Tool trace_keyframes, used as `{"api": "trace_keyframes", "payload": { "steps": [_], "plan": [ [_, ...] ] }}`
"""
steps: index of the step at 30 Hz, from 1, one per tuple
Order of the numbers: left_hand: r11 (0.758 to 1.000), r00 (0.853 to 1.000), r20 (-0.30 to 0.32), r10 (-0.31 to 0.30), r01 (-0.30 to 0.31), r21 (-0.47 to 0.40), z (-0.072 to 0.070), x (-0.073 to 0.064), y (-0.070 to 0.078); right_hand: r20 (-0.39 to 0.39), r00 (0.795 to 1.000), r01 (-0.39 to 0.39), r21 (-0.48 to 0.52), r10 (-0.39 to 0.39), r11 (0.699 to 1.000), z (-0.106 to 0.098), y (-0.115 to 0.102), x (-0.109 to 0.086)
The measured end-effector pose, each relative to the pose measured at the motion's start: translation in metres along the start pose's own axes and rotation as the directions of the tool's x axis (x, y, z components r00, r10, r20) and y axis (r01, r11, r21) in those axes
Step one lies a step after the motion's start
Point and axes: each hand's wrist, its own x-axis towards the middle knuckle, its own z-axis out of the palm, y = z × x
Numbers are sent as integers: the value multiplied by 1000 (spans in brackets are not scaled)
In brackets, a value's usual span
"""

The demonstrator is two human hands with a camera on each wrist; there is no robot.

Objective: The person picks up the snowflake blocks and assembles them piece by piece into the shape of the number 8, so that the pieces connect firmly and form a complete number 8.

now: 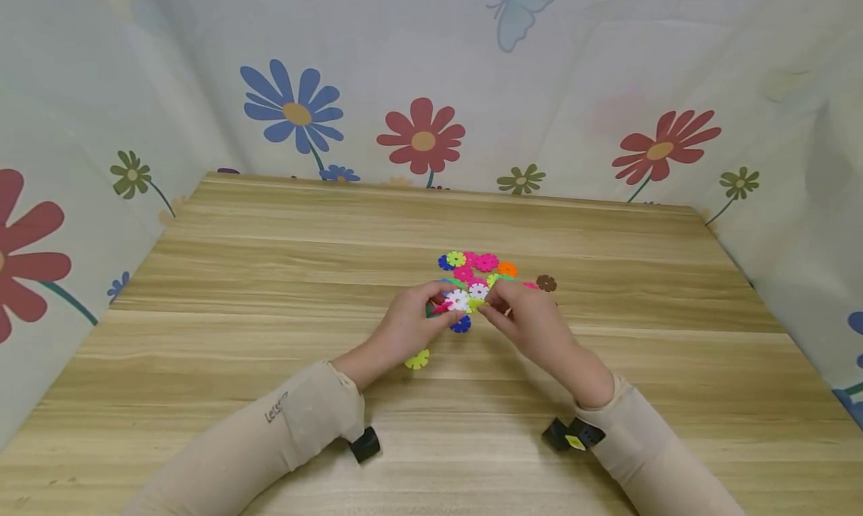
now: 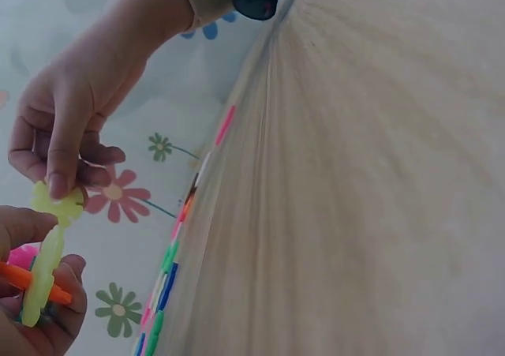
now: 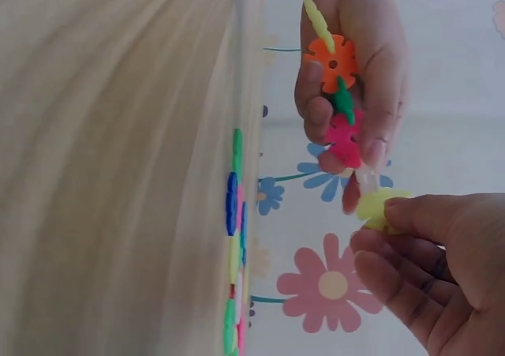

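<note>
My left hand point(image 1: 407, 315) grips a short chain of notched plastic flower discs. In the right wrist view that chain includes an orange disc point(image 3: 333, 62), a green disc point(image 3: 343, 102) and a pink disc point(image 3: 345, 140). A white disc point(image 1: 457, 300) faces up at its end. Between thumb and fingers, my right hand point(image 1: 536, 323) pinches a yellow disc point(image 3: 383, 207), which meets the white one. Whether their notches are locked together I cannot tell. Both hands are held above the table, partly covering loose discs beneath.
Loose discs lie on the wooden table point(image 1: 270, 254) beyond the hands, among them an orange one point(image 1: 508, 269) and a brown one point(image 1: 546, 282). A blue disc point(image 1: 461, 323) and a lime disc point(image 1: 417, 359) lie nearer. Flower-printed cloth point(image 1: 364, 59) stands behind the table.
</note>
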Motion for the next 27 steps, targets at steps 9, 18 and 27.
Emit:
{"api": "trace_keyframes", "payload": {
  "steps": [9, 18, 27],
  "plan": [
    [1000, 999, -44, 15, -16, -18, -1, -3, 6, -98, 995, -6, 109, 16, 994, 10, -3, -3],
    [995, 997, 55, -56, 60, -74, 0, -2, 6, -44, 997, -50, 174, 58, 983, 13, 4, 1],
    [980, 989, 145, -21, 49, -194, -2, 0, 3, 47, 997, -79, 386, 66, 919, 11, 18, 3]
  ]
}}
